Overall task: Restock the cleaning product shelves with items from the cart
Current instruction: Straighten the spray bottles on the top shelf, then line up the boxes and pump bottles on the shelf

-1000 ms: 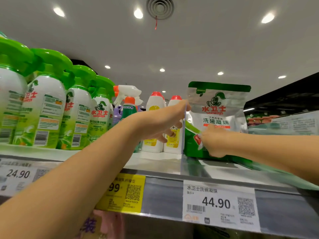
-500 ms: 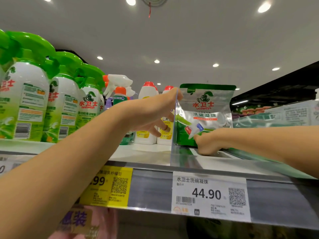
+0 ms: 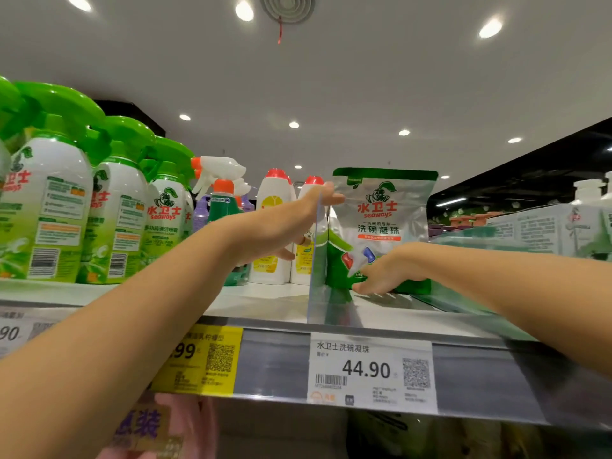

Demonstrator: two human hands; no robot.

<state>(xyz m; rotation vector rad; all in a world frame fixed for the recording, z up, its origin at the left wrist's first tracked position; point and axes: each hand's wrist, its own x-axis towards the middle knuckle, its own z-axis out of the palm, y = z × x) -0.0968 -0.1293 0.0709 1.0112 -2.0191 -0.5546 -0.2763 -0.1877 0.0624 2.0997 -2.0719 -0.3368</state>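
A silver and green detergent-bead pouch point(image 3: 381, 207) stands upright on the top shelf point(image 3: 265, 303), just right of a clear plastic divider point(image 3: 318, 293). My left hand point(image 3: 281, 226) reaches up and grips the divider's top edge, thumb hooked over it beside the pouch's upper left corner. My right hand point(image 3: 387, 270) holds the pouch low on its front, fingers curled at its base against the shelf. The pouch's bottom edge is hidden behind that hand.
Green-capped spray bottles point(image 3: 49, 210) line the shelf at left, then a white-and-orange trigger sprayer point(image 3: 218, 173) and two white bottles with red caps point(image 3: 273, 200). Pale boxes point(image 3: 546, 226) fill the right. A 44.90 price tag point(image 3: 371, 369) hangs on the shelf's front rail.
My right hand has slid from the pouch's middle down to its base, and the pouch now stands straighter and further back. My left hand has stayed on the divider.
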